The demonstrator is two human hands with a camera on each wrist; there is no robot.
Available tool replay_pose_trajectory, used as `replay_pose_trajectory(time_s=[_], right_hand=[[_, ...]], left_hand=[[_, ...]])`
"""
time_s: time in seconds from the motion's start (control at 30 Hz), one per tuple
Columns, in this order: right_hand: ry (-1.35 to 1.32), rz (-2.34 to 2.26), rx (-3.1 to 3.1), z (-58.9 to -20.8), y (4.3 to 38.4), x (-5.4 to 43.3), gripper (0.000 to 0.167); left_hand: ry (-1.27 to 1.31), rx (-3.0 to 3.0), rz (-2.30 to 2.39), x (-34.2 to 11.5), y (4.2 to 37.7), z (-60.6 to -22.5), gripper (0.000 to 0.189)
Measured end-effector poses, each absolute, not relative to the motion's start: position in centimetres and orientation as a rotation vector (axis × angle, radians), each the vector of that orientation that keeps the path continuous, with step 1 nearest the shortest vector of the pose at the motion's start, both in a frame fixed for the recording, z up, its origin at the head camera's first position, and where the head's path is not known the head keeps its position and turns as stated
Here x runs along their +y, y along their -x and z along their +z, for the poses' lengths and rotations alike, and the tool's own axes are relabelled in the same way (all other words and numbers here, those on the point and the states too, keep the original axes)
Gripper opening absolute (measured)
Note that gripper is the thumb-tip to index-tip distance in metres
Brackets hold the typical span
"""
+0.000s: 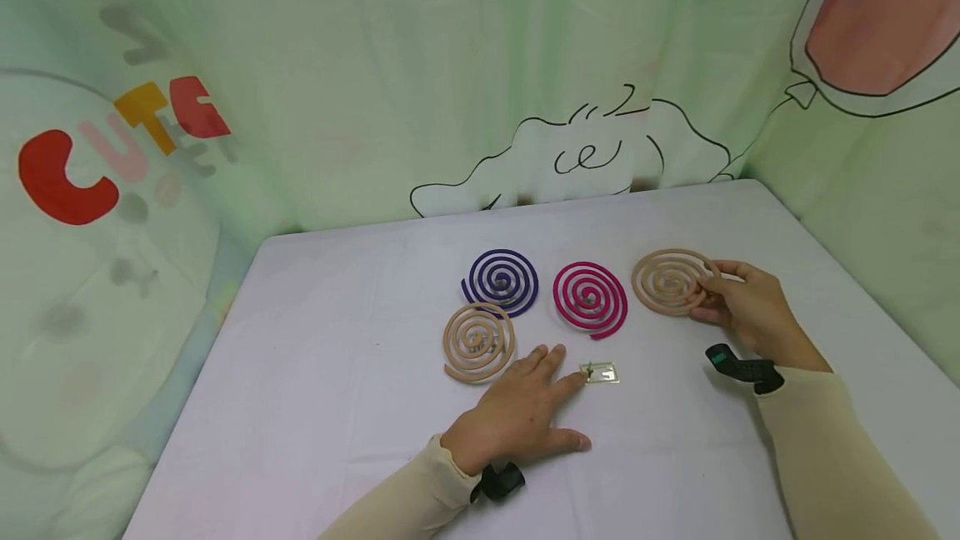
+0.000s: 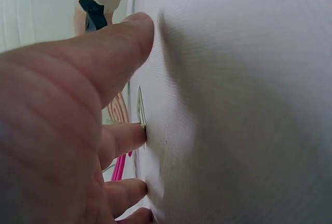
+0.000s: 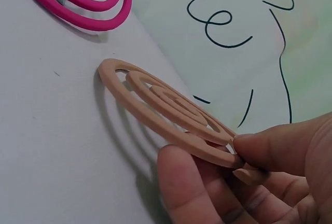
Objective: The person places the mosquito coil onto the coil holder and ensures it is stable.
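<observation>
A tan mosquito coil is pinched at its right edge between the thumb and fingers of my right hand. In the right wrist view that coil tilts, its far side raised over its shadow on the cloth. My left hand rests on the table with fingers spread, holding nothing. Its index fingertip touches the end of a small shiny metal coil stand. Beyond that hand lies a second tan coil, its upper edge meeting a dark purple coil. Between the purple and right-hand coils is a pink coil.
White cloth covers the table. Its back edge meets a pale green curtain with printed drawings and letters. Small metal stands show partly under the coils. Each wrist wears a black strap device.
</observation>
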State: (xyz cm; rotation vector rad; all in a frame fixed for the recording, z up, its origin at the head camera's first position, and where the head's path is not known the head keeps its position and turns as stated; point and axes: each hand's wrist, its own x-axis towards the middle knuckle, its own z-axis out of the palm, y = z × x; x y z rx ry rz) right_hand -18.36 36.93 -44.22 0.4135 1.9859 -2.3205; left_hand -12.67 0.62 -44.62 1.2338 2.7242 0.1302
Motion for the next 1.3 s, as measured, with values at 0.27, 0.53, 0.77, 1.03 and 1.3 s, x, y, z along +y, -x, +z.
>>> replay_pose_trajectory(time_s=[0.27,0.53,0.77,1.03,1.3], right_hand=[[-0.355,-2.354,1.967,-44.8,17.4,37.1,0.03],[-0.347,-2.292,2.015,-44.8,17.1,36.9,0.041],[-0.266,-2.364,1.882,-44.9,16.6,37.0,0.031],[-0.131,-2.466,1.687,-45.4,16.5,37.4,0.03],[-0.065,-2.372,1.687,-45.3,16.6,36.9,0.034]], left_hand=[[-1.22,2.721,0.124,0.6,12.7,-44.5,0.078],[-1.23,2.726,0.094,0.5,12.6,-44.5,0.082],[-1.246,2.736,0.079,0.5,12.8,-44.7,0.081],[-1.253,2.733,0.069,0.7,12.8,-45.1,0.082],[-1.267,2.752,0.043,0.6,12.9,-45.0,0.082]])
